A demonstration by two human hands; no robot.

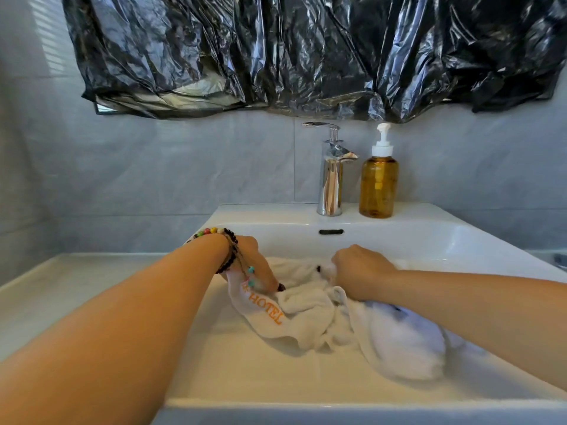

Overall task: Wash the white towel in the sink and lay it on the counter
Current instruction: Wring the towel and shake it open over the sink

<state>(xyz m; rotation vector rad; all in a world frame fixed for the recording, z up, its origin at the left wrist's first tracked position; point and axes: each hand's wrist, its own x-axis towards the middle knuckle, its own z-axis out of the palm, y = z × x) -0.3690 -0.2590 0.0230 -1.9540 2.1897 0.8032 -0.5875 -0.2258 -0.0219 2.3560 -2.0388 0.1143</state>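
A white towel (310,320) with orange "HOTEL" lettering lies bunched in the white sink (478,240). My left hand (257,262), with bead bracelets at the wrist, grips the towel's left end near the lettering. My right hand (359,271) is fisted around a bunch of the towel in the middle of the basin. The towel's right part trails under my right forearm and looks wet. The white counter (70,289) stretches to the left of the sink.
A chrome faucet (331,176) stands at the back of the sink with no water running from it. An amber pump bottle (379,182) stands to the faucet's right. Black plastic sheeting (306,53) hangs on the tiled wall above.
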